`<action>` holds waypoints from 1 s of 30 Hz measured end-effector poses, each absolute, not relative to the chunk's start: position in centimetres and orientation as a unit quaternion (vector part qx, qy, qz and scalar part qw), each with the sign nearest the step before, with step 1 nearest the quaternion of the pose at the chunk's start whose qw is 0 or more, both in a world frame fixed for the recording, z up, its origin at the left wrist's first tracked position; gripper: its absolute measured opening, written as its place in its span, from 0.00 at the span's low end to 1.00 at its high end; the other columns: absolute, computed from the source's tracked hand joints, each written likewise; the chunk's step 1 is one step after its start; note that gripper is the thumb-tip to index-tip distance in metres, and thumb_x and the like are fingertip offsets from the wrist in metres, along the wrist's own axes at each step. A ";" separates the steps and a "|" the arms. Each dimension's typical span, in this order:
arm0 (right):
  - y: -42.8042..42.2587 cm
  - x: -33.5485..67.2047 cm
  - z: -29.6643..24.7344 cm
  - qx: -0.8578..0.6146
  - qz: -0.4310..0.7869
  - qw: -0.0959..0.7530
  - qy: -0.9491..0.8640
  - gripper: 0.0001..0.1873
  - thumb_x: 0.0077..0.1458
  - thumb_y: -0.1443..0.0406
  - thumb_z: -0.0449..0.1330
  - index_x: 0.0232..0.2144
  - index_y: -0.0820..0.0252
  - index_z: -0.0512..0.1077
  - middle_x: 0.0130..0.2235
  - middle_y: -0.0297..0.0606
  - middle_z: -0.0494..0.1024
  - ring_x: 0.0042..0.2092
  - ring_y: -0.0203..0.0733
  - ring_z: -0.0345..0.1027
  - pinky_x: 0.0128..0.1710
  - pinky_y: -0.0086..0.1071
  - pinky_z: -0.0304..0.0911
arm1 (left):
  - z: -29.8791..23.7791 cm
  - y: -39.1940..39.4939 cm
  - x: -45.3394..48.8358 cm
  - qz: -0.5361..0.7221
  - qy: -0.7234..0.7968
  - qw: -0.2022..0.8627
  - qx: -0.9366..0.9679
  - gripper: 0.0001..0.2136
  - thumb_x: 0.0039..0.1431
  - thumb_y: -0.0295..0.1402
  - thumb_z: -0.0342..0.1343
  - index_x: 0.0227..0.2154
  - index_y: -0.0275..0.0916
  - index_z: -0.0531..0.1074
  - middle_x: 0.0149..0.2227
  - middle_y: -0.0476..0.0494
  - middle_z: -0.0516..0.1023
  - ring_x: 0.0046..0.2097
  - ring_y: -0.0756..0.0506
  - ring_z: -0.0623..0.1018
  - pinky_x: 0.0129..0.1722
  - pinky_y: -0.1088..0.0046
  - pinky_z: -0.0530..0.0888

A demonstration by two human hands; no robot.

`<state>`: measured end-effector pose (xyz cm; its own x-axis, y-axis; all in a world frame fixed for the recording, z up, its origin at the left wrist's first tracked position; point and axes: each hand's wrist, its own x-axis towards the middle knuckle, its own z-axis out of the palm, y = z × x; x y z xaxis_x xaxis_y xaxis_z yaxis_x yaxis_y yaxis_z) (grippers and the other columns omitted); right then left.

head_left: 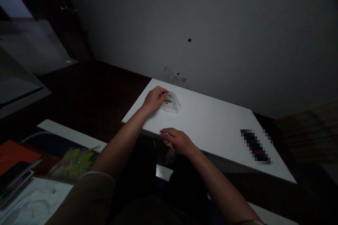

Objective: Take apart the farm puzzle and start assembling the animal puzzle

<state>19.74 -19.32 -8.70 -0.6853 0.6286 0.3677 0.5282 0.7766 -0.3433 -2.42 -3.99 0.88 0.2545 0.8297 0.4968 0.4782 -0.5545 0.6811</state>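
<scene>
My left hand (155, 99) is at the left side of a clear plastic bag (174, 107) on the white table (211, 119). Its fingers are curled and pinched at the edge of the bag. Small green, red and pale printed pieces (168, 99) show inside the bag, their kind too small to make out. My right hand (179, 141) is over the table's near edge, with its fingers bent around a small red, green and white patterned piece (167, 143). Part of this piece is hidden under the fingers.
A dark, pixelated object (256, 147) lies at the table's right end. To my left are an orange folder-like item (17, 156) and a clear bag of yellow-green things (74, 161). A grey wall (211, 42) rises behind the table.
</scene>
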 end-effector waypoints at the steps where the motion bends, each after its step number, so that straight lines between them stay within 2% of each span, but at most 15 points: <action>1: -18.9 19.9 -8.5 -0.332 0.115 0.276 -0.895 0.28 0.67 0.68 0.60 0.67 0.46 0.80 0.66 0.44 0.85 0.66 0.54 0.80 0.63 0.49 0.80 | 1.0 -4.2 -2.4 0.430 0.419 0.203 0.774 0.07 0.75 0.27 0.61 0.47 0.41 0.84 0.50 0.41 0.85 0.49 0.43 0.83 0.56 0.62 0.81; 3: -17.1 19.8 -7.7 -0.404 0.114 0.361 -0.833 0.25 0.70 0.63 0.60 0.66 0.52 0.80 0.64 0.48 0.85 0.65 0.55 0.81 0.67 0.50 0.77 | 1.2 -4.7 -2.3 0.417 0.407 0.204 0.787 0.08 0.76 0.27 0.61 0.48 0.42 0.85 0.50 0.41 0.85 0.50 0.42 0.83 0.58 0.60 0.81; 5: -14.3 18.9 -6.3 -0.484 0.113 0.406 -0.767 0.24 0.71 0.59 0.59 0.65 0.55 0.80 0.62 0.52 0.86 0.62 0.57 0.82 0.66 0.52 0.76 | 1.4 -5.1 -2.3 0.409 0.400 0.204 0.794 0.08 0.76 0.27 0.60 0.48 0.43 0.84 0.51 0.41 0.85 0.51 0.42 0.83 0.60 0.59 0.80; 8: -9.6 16.7 -4.3 -0.529 0.138 0.416 -0.726 0.26 0.67 0.58 0.61 0.61 0.60 0.82 0.61 0.56 0.86 0.61 0.61 0.81 0.66 0.55 0.73 | 1.5 -5.6 -2.5 0.396 0.396 0.201 0.804 0.09 0.76 0.27 0.60 0.49 0.44 0.84 0.50 0.41 0.85 0.52 0.41 0.83 0.60 0.58 0.80; 12: -5.6 13.8 -3.1 -0.549 0.260 0.476 -0.636 0.20 0.57 0.60 0.65 0.50 0.56 0.85 0.54 0.51 0.89 0.57 0.60 0.80 0.65 0.55 0.72 | 1.0 -6.3 -3.5 0.378 0.390 0.191 0.818 0.10 0.76 0.28 0.59 0.51 0.44 0.84 0.51 0.40 0.85 0.55 0.39 0.84 0.60 0.58 0.80; 14: -5.0 12.8 -3.2 -0.535 0.341 0.491 -0.597 0.18 0.52 0.59 0.65 0.45 0.56 0.84 0.49 0.49 0.90 0.52 0.58 0.82 0.58 0.51 0.76 | 0.6 -6.8 -4.1 0.376 0.392 0.186 0.819 0.10 0.76 0.28 0.58 0.51 0.44 0.84 0.53 0.39 0.86 0.57 0.38 0.84 0.61 0.57 0.80; 17: -5.4 11.9 -4.0 -0.524 0.408 0.486 -0.569 0.20 0.54 0.54 0.64 0.45 0.57 0.82 0.43 0.47 0.90 0.43 0.54 0.83 0.44 0.46 0.79 | 0.1 -7.8 -4.9 0.372 0.405 0.185 0.815 0.11 0.77 0.29 0.57 0.53 0.45 0.84 0.55 0.40 0.86 0.58 0.38 0.84 0.62 0.58 0.80; 19: -5.9 11.9 -4.3 -0.521 0.420 0.489 -0.560 0.22 0.55 0.52 0.62 0.46 0.58 0.81 0.43 0.47 0.89 0.42 0.53 0.83 0.41 0.44 0.78 | -0.3 -8.6 -4.9 0.366 0.413 0.185 0.813 0.12 0.78 0.30 0.56 0.54 0.46 0.83 0.56 0.40 0.86 0.58 0.38 0.84 0.62 0.59 0.80; 21: -6.2 12.1 -4.4 -0.528 0.386 0.504 -0.564 0.22 0.53 0.52 0.63 0.46 0.57 0.79 0.44 0.46 0.89 0.43 0.54 0.82 0.44 0.45 0.78 | -0.6 -9.4 -4.4 0.356 0.427 0.175 0.813 0.13 0.79 0.31 0.55 0.56 0.46 0.83 0.57 0.40 0.85 0.59 0.38 0.84 0.59 0.60 0.81; 23: -6.4 12.7 -4.2 -0.533 0.358 0.503 -0.579 0.23 0.48 0.54 0.69 0.45 0.56 0.79 0.45 0.46 0.88 0.47 0.56 0.80 0.51 0.50 0.77 | -0.9 -10.0 -3.6 0.346 0.461 0.154 0.802 0.13 0.79 0.31 0.55 0.58 0.47 0.82 0.59 0.40 0.83 0.57 0.37 0.85 0.57 0.60 0.82; 26: -6.5 14.0 -3.8 -0.502 0.303 0.448 -0.675 0.22 0.49 0.56 0.71 0.47 0.55 0.82 0.47 0.48 0.88 0.50 0.59 0.79 0.59 0.56 0.73 | -1.5 -10.6 -2.3 0.360 0.552 0.117 0.743 0.13 0.78 0.32 0.58 0.59 0.45 0.80 0.59 0.37 0.81 0.56 0.35 0.84 0.57 0.57 0.81; 30: -6.8 15.9 -4.5 -0.505 0.333 0.421 -0.676 0.23 0.51 0.55 0.71 0.49 0.55 0.83 0.47 0.47 0.88 0.49 0.58 0.81 0.58 0.59 0.75 | -2.6 -11.1 -1.7 0.359 0.613 0.130 0.692 0.17 0.73 0.29 0.62 0.62 0.43 0.77 0.61 0.34 0.78 0.57 0.33 0.84 0.57 0.54 0.82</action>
<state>15.91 -6.79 -4.51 -0.1347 0.9632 0.2328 0.4032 0.2679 -0.8750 -1.65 -11.14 -2.57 -0.0087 0.9410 0.3383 0.7543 -0.2159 0.6200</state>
